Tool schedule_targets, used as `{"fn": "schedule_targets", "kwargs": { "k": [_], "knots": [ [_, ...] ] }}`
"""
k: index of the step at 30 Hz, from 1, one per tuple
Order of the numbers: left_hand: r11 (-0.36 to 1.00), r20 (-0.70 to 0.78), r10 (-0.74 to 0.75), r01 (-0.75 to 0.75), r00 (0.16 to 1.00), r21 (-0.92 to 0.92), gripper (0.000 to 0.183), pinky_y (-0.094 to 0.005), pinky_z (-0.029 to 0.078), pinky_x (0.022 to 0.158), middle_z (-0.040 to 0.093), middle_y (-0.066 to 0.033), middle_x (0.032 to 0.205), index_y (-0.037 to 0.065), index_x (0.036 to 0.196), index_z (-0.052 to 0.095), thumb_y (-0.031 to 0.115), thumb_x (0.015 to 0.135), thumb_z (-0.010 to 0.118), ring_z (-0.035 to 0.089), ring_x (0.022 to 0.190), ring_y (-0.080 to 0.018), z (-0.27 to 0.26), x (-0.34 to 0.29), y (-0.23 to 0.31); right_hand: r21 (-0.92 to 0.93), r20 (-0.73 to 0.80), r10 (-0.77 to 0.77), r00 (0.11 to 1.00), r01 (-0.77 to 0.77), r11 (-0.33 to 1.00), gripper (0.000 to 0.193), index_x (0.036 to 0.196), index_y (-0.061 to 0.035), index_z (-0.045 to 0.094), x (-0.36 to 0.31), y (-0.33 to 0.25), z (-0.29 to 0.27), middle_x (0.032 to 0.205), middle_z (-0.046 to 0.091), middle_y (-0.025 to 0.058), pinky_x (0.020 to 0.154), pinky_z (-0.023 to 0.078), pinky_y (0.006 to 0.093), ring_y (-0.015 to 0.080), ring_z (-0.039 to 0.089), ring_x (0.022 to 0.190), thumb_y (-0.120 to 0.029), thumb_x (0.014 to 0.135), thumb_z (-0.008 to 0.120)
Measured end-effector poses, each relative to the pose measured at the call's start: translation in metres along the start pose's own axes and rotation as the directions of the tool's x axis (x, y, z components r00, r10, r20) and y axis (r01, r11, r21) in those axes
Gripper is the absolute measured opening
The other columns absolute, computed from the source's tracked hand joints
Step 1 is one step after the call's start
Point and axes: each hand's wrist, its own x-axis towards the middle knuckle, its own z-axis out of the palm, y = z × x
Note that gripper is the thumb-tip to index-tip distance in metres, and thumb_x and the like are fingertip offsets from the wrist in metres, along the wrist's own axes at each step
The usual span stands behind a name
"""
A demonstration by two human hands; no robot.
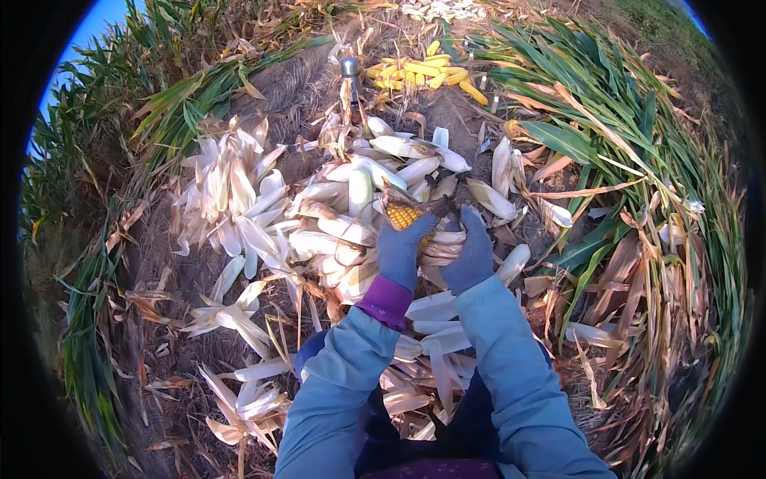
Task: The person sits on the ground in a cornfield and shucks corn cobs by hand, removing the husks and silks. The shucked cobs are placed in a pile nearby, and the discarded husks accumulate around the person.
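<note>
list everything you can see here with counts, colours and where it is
partly husked ear: one, yellow, at the left hand
husk-covered ears: many, pale, heaped beyond the hands
bare ears: over ten, yellow, piled top centre
bottle: one, dark and silvery, beyond the heap
loose husks: many, pale, left of heap
lying stalks: many, green and tan, right
standing plants: many, green, upper left
legs: two, dark blue, bottom centre
sleeves: two, light blue, lower centre
left hand: one, grey-gloved, centre
right hand: one, grey-gloved, beside it
</note>
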Motion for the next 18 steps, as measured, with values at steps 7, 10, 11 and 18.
{"fn": "schedule_targets", "kwargs": {
  "k": [7,10,11,18],
  "knots": [
    [0.929,0.009,-0.209,0.201,0.978,-0.312,0.029,-0.0299,0.052,0.066,0.063,-0.011,0.084,-0.005,0.097,0.062,0.014,0.075,0.066,0.062,0.067,-0.0193,-0.035,0.028,0.014,-0.813,0.444,-0.278,0.852,0.513,0.275,0.02,0.093,0.0035,0.056,-0.026,0.013,-0.011,0.093,0.059,0.0108,0.073,0.045,0.029,0.0169,0.056,0.083,-0.013,0.094,0.045],
    [0.974,-0.084,-0.185,0.171,0.979,-0.148,0.026,-0.0325,0.053,0.068,0.064,-0.0117,0.088,-0.002,0.099,0.062,0.015,0.08,0.062,0.063,0.073,-0.0209,-0.059,0.045,0.001,-0.732,0.219,-0.03,0.975,0.184,0.656,0.025,0.101,0.0017,0.056,-0.046,0.004,-0.004,0.091,0.057,0.0057,0.076,0.047,0.0282,0.0118,0.054,0.083,-0.021,0.094,0.048],
    [1.0,-0.082,0.002,-0.004,0.997,-0.028,0.025,-0.0332,0.053,0.069,0.064,-0.0111,0.088,-0.001,0.099,0.061,0.017,0.081,0.061,0.063,0.075,-0.021,-0.074,0.053,-0.006,-0.76,0.204,0.012,0.979,0.151,0.632,0.025,0.099,0.0014,0.056,-0.057,0.0,0.0,0.089,0.057,0.005,0.074,0.046,0.0274,0.011,0.054,0.081,-0.021,0.093,0.048],
    [0.988,-0.249,-0.107,0.076,0.963,-0.134,0.031,-0.0324,0.051,0.073,0.064,-0.0071,0.095,0.002,0.106,0.061,0.024,0.085,0.061,0.062,0.082,-0.0186,-0.13,0.066,0.047,-0.944,0.133,0.278,0.951,0.036,0.327,0.018,0.085,0.0004,0.06,-0.098,-0.013,-0.009,0.071,0.054,0.0009,0.061,0.041,0.0254,0.0083,0.048,0.066,-0.017,0.086,0.055]
  ]
}}
